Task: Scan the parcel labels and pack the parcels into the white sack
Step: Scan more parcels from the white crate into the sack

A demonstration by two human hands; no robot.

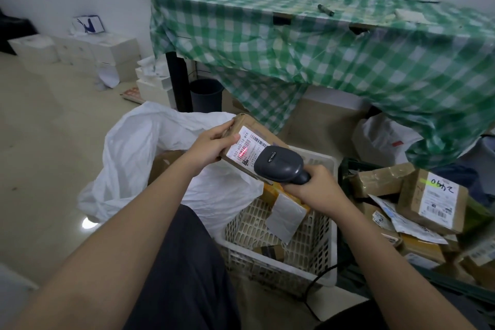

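**Scanner on the label, sack waiting below**

A table draped in a green checked cloth (321, 43) fills the back of the room, with white boxes (80, 53) stacked on the pale tiled floor (40, 142) by the wall. Nearer, the white sack (139, 158) lies open and crumpled beside a white slotted crate (302, 246) that holds more parcels; a loose heap of boxes and mailers (417, 203) sits just right of the crate.

Above the sack and crate, the left hand (211, 147) grips a brown cardboard parcel (257, 139) by its end, fingers curled over the edge and thumb on the shipping label (245, 146). The right hand (313, 187) is wrapped round the handle of a dark barcode scanner (280, 163), its nose almost touching the label, and a red scan line glows on the print.

To do this well, I judge the parcel should be held steady and tilted square to the beam, with the thumb kept off the barcode, so the red line crosses every bar. Drawing the scanner back slightly may help it read. The sack's mouth sits directly below the left hand, so the drop afterwards looks short.
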